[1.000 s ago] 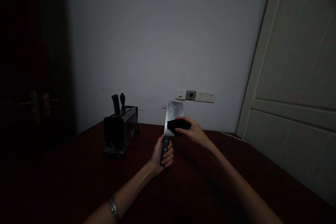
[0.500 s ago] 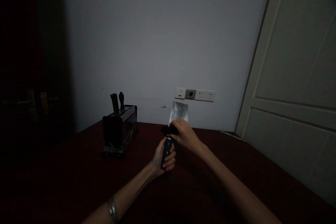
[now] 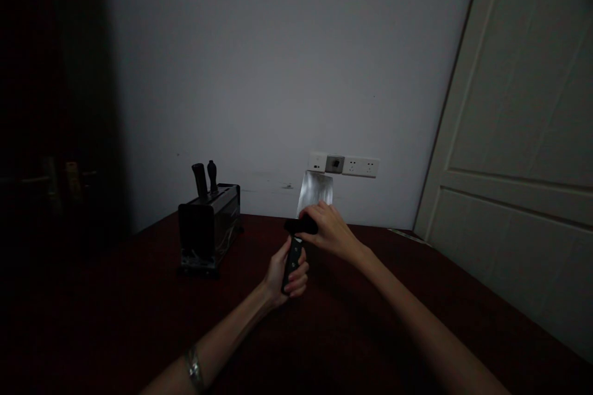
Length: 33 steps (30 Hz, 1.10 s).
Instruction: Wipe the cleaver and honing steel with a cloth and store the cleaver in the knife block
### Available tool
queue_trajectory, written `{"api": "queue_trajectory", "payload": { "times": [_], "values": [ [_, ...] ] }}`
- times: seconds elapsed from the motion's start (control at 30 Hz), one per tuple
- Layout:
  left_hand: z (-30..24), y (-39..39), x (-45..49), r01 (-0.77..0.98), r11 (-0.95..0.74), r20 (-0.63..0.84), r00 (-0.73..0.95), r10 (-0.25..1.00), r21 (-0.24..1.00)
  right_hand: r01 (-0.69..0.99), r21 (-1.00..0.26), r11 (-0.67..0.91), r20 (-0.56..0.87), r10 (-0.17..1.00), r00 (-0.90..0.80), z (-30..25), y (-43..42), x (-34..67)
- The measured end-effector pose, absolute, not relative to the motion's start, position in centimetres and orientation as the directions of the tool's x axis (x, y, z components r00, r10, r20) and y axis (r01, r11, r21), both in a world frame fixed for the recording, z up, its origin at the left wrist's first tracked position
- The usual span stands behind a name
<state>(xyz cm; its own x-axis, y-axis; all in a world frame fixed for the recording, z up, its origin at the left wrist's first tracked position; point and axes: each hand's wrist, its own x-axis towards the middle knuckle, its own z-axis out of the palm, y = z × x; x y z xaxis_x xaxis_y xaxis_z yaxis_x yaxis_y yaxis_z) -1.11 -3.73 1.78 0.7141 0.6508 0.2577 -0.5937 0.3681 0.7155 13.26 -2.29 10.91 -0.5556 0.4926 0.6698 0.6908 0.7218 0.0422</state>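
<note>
My left hand (image 3: 278, 278) is closed around the dark riveted handle of a cleaver (image 3: 315, 190), whose broad shiny blade points up and away from me. In my right hand (image 3: 334, 233) is a small black rounded object (image 3: 296, 226), pinched over the bottom of the blade just above the handle. Its kind is too dark to make out. My right fingers and the black object hide the lower part of the blade.
A dark, shiny-sided knife block (image 3: 197, 234) stands to the left, with two black handles sticking out of its top. Behind the dark red table (image 3: 352, 308) is a pale wall with a row of sockets (image 3: 356, 166). A panelled door (image 3: 509, 197) lies to the right.
The cleaver and both hands have shifted slightly upward in the view. The black object still lies at the base of the blade, and both grips are unchanged.
</note>
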Motion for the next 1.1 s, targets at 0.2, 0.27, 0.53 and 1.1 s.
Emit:
{"api": "queue_trajectory", "payload": {
  "times": [0.2, 0.27, 0.53, 1.1],
  "values": [
    [1.5, -3.8, -0.7, -0.593, 0.373, 0.273, 0.725, 0.632, 0.713, 0.694, 0.063, 0.717, 0.668, 0.486, -0.563, 11.2, -2.7, 13.6],
    [1.2, -3.8, -0.5, -0.585, 0.381, 0.273, 0.737, 0.618, 0.716, 0.691, 0.079, 0.719, 0.669, 0.475, -0.571, 11.0, -2.8, 13.6],
    [1.9, -4.1, -0.7, -0.597, 0.306, 0.282, 0.692, 0.665, 0.742, 0.705, 0.107, 0.701, 0.701, 0.451, -0.553, 11.1, -3.1, 14.3],
    [0.9, -3.5, -0.8, -0.467, 0.274, 0.171, 0.709, 0.684, 0.841, 0.721, 0.122, 0.682, 0.710, 0.448, -0.543, 10.4, -3.7, 13.8]
  ]
}}
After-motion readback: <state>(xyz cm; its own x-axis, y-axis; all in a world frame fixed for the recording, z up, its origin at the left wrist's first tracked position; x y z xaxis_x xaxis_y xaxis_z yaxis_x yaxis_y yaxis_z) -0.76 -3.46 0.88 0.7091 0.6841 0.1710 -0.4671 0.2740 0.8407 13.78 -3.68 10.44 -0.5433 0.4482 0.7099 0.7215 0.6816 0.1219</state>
